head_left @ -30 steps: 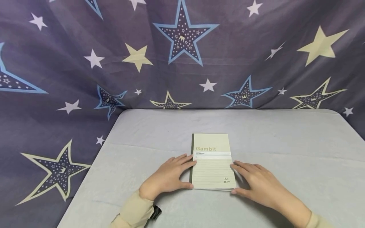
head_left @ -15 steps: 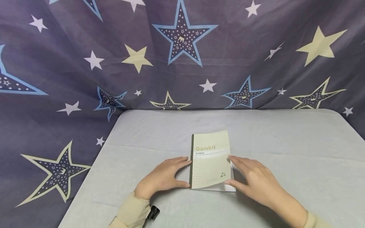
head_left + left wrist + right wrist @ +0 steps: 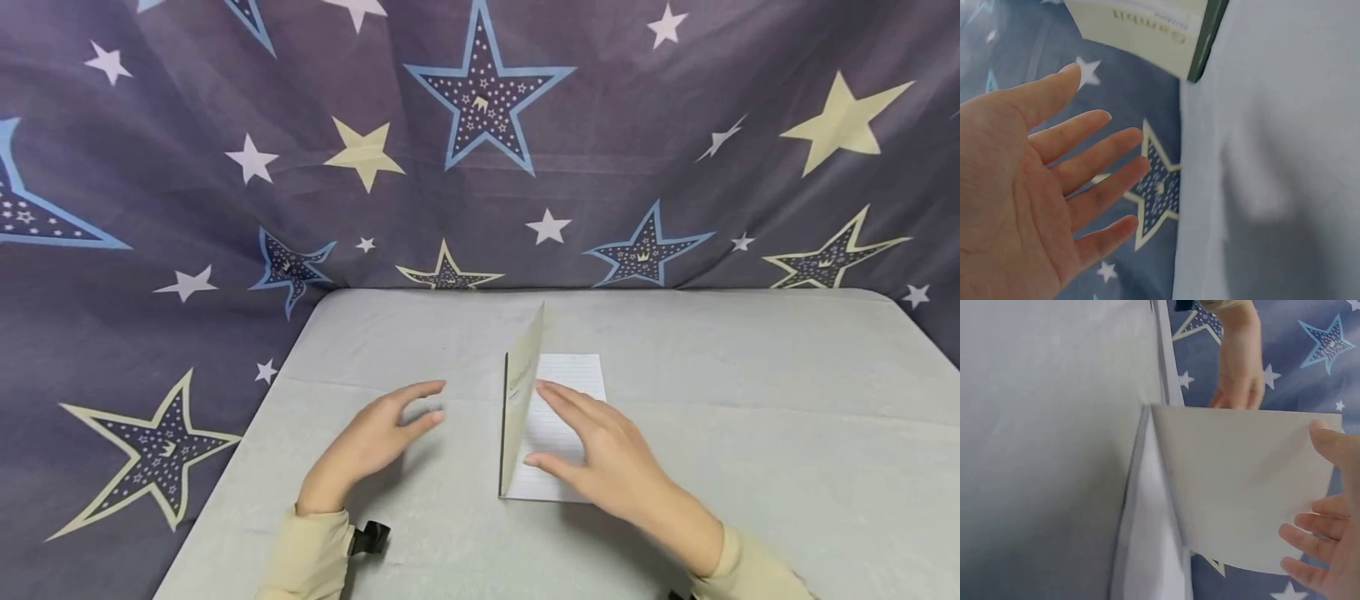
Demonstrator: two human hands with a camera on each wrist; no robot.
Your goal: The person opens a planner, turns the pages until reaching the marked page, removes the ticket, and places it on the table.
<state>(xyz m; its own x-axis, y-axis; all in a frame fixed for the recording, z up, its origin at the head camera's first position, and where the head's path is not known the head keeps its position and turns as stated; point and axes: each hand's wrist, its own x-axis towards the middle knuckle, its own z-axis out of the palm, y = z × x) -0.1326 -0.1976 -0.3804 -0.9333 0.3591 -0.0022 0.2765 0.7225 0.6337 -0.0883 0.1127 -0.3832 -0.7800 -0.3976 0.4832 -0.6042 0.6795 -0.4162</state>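
A notebook lies on the table with its pale cover (image 3: pixel 519 417) raised nearly upright along the dark spine. Beneath the cover a white lined page (image 3: pixel 553 437) shows. My right hand (image 3: pixel 607 450) is on the page side, its extended fingers touching the cover's inner face, which the right wrist view shows as a blank pale sheet (image 3: pixel 1241 481). To the left of the notebook, my left hand (image 3: pixel 371 437) hovers over the table, fingers spread and apart from it. The left wrist view shows that palm with the "Gambit" cover (image 3: pixel 1141 28) beyond it.
A light grey cloth covers the table (image 3: pixel 787 450). Behind it and along its left side hangs a dark curtain (image 3: pixel 480 208) printed with stars. A black strap piece (image 3: pixel 370 537) sits at the left sleeve.
The cover has swung up from lying flat to nearly upright, exposing the lined page. My right hand moved left with it. My left hand drew away from the spine, leftward.
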